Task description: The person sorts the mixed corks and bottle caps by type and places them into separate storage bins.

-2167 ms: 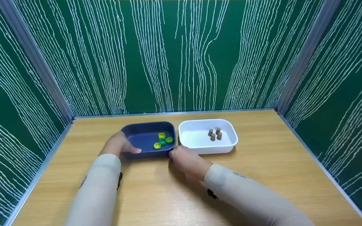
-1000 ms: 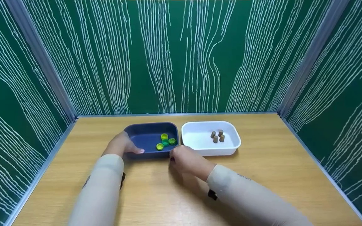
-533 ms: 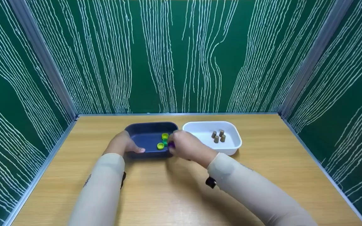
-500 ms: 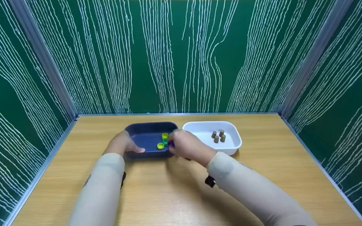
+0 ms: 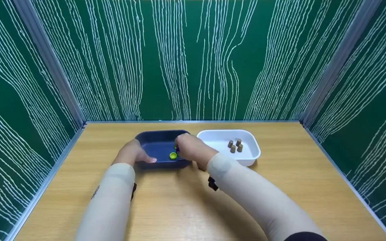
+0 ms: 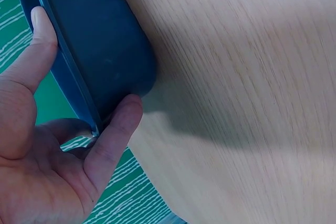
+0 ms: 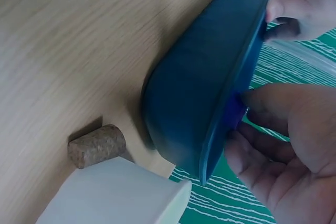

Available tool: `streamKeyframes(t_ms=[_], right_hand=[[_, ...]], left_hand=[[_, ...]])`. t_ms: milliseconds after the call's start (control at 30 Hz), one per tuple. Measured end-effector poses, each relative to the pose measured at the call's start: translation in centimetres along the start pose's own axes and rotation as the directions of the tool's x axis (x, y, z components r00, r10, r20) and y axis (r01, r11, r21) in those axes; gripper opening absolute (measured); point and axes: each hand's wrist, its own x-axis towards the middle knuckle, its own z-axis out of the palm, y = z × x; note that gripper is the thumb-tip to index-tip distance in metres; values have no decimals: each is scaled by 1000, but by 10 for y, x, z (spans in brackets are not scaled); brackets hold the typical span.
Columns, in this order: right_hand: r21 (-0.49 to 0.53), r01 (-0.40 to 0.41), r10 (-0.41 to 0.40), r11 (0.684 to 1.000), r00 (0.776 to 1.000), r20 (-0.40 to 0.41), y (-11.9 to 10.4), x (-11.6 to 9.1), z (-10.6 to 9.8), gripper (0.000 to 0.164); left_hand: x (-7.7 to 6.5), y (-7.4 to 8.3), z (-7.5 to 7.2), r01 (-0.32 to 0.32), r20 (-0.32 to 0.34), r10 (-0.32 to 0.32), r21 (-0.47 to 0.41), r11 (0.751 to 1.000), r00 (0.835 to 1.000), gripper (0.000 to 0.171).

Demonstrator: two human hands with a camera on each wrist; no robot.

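My left hand (image 5: 132,153) grips the left end of a navy blue tray (image 5: 151,134), thumb over its near rim. The left wrist view shows the thumb along the tray's long side (image 6: 100,35) and the fingers around its end. My right hand (image 5: 190,146) is over the tray's right part, pinching a small purple cap (image 7: 234,111) between thumb and fingers at the rim. The fingers hide most of the cap. Inside the tray lies a yellow bottle cap (image 5: 173,155); the right hand covers most of the others.
To the right stands a white tray (image 5: 209,133) with several corks (image 5: 233,149) upright in it. A single cork (image 7: 97,146) lies on the wooden table (image 5: 166,207) between the trays' near corners. Green walls with white lines (image 5: 166,60) enclose the table.
My right hand has risen from the table at the navy tray's near right corner and moved left over the tray, bringing the purple cap. The left hand keeps its grip.
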Motion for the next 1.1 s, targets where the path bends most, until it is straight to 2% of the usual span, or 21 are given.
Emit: streamKeyframes(t_ms=[133,200,467,633,867,1100], right_hand=[[-72,71,-71,995,997,0,-2,9,4,11],[-78,79,-79,994,997,11,-3,12,5,7],[-123,33,-26,992,998,58,-4,20,9,8],[-94,7,0,996,997,72,-3,23,12,10],[-89,-7,10,996,999,37,-2,30,18,5],[-86,-1,0,996,1000,-9,2,40,25,4]], left_hand=[[0,0,-2,7,7,-7,-8,1000,1000,122],[-1,0,-2,9,6,-9,-12,1000,1000,121],[-6,3,-5,10,13,-10,3,1000,1000,120],[0,2,-2,28,15,-28,-9,1000,999,118],[12,0,3,60,16,-59,-24,998,998,117],[3,2,0,54,18,-54,-31,998,998,117]])
